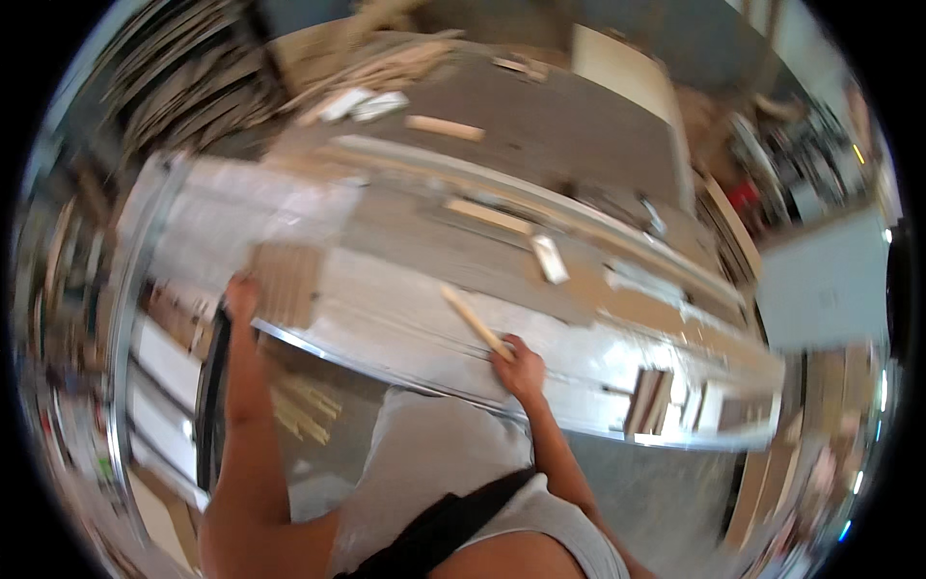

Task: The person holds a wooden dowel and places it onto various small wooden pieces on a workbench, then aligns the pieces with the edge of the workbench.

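Note:
A short light-coloured wooden stick [473, 318] is gripped at its near end by my right hand [519, 369], and its free end points away and to the left over the table. My left hand [243, 294] is closed at the left edge of a brown striped wooden piece [286, 285], which may be several strips side by side; blur hides the fingertips. This piece reaches the near edge of the pale sheet-covered worktable [376, 304].
Long rails [540, 217] run across the table. Beyond my right hand lie a white block [549, 259] and a cardboard strip [641, 314]. Dark brown wood pieces [648, 400] sit near the right front edge. Stacked boards [193, 82] stand back left; thin sticks [304, 405] lie below the table.

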Demonstrator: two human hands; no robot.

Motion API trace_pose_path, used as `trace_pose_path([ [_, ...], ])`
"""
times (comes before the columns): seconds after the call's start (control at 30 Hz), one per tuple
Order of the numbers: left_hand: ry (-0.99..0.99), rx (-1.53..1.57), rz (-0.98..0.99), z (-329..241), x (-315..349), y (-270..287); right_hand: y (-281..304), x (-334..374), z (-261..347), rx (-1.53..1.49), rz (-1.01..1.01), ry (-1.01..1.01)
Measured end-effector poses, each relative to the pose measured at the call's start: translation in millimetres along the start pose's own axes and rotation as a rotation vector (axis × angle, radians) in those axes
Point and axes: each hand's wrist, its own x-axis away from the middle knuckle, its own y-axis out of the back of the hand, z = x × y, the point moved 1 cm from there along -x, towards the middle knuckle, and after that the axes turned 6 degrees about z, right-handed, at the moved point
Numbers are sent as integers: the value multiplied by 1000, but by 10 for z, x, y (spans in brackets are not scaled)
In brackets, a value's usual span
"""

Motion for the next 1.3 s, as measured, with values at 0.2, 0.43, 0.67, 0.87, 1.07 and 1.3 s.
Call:
trace_pose_path([
  [0.2,147,360,251,47,-204,-137,304,232,-211,-231,79,110],
  [0.43,183,418,299,-20,-266,50,913,741,-764,-792,-130,-191],
  [0.67,-108,89,-241,-637,13,262,1823,1125,-1746,-196,-597,-452],
  [0.87,-288,234,-180,-2421,1644,-441,2040,1536,-2074,-43,-702,-725],
  [1.07,-35,290,-247,-3087,2404,-503,1956,1596,-2398,52,-583,-698],
  [1.3,68,109,-137,-3228,2458,-406,2232,1007,-1843,47,-326,-489],
])
